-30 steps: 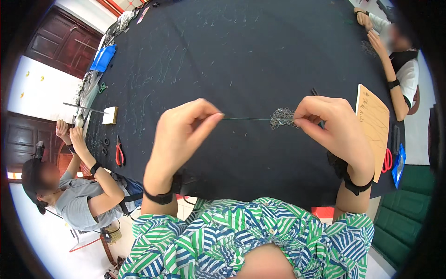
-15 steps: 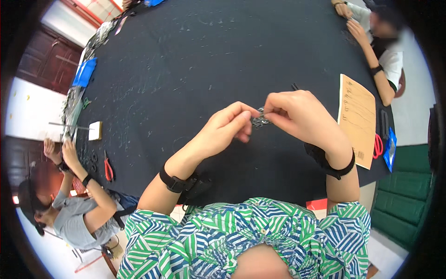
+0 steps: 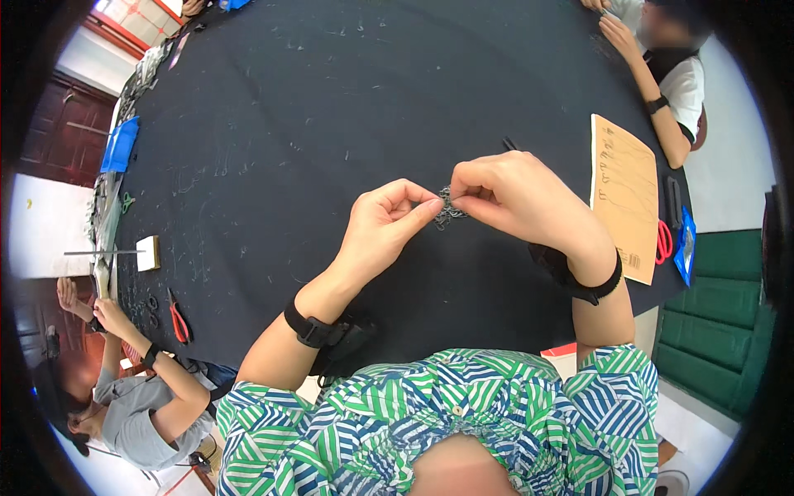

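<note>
Left of the brown sheet (image 3: 619, 217), the right hand (image 3: 523, 198) pinches a clump of small metal pieces (image 3: 449, 218) and the left hand (image 3: 379, 221) pinches beside it (on what, I cannot tell): seemingly close fingertip work, its next move calling for steadiness.

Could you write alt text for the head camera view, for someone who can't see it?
A person's left hand and right hand, thumbs and fingers pinched, nearly meet at a dark, tangled clump over a black cloth. Pliers lie left, a brown card right; co-workers are on both sides.
</note>
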The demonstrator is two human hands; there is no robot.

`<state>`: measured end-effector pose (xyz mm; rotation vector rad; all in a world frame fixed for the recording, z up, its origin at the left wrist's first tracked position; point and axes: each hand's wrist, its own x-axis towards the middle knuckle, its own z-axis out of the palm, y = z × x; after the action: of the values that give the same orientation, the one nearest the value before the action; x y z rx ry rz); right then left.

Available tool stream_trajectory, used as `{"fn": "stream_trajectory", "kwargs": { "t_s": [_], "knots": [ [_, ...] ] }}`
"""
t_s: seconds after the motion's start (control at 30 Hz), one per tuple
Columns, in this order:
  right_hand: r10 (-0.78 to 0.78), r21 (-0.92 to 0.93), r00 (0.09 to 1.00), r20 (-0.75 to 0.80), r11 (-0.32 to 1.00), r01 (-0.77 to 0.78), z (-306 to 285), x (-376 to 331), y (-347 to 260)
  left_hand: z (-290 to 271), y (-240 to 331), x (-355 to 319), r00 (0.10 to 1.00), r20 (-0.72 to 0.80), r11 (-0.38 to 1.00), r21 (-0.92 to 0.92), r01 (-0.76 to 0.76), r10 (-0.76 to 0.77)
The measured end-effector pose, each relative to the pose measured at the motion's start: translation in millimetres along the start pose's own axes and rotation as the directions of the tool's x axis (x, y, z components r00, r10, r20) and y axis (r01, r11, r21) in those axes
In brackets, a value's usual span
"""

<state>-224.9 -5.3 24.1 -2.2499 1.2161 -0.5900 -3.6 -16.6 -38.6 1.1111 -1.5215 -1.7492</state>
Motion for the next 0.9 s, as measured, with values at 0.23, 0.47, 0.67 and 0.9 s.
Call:
{"fn": "stream_trajectory", "kwargs": {
  "t_s": [0.23, 0.47, 0.67, 0.9],
  "knots": [
    [0.293, -0.336, 0.948, -0.126, 0.886, -0.319, -15.8, -26.4, 29.6, -3.1, -12.7, 5.3, 0.995, -0.085, 0.999, 0.000, -0.045, 0.045],
    [0.324, -0.228, 0.945, -0.046, 0.917, -0.326, 3.4, -30.0, 33.1, -2.3, -14.1, 4.6, 0.993, -0.092, 0.996, -0.046, -0.077, 0.073],
    [0.190, -0.245, 0.980, -0.062, 0.949, -0.200, 8.1, -13.2, 36.8, -2.9, -10.9, 3.4, 0.996, -0.069, 0.997, -0.052, -0.062, 0.059],
    [0.171, -0.251, 0.985, 0.006, 0.954, -0.164, 5.8, -3.1, 40.7, -2.4, -11.2, 3.3, 0.996, -0.069, 0.998, -0.016, -0.065, 0.064]
  ]
}}
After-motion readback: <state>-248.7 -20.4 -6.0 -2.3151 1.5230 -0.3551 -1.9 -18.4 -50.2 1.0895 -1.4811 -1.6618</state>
